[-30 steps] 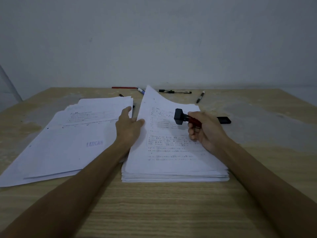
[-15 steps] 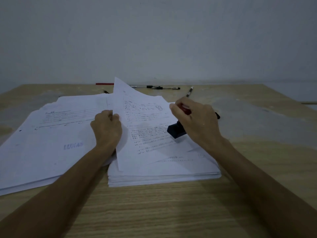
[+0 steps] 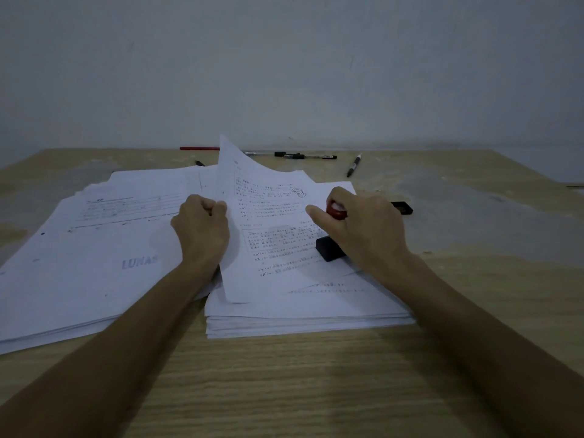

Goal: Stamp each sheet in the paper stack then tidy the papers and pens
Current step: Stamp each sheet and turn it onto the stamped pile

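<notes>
Right hand (image 3: 366, 229) gripping stamp (image 3: 330, 248) by its red handle, black base pressed down on the sheet (image 3: 268, 235). Left hand (image 3: 202, 229) pinching that sheet's left edge; far corner curls up off the stack (image 3: 309, 314). Stack sits under both hands. Stamped pile (image 3: 94, 248) lies left of the left hand, top page marked "LUNAS". Pens (image 3: 305, 156) lie beyond both hands at the table's (image 3: 284, 390) far edge, one more (image 3: 354, 165) beyond the right hand. Small black object (image 3: 403, 207) just behind the right hand.
</notes>
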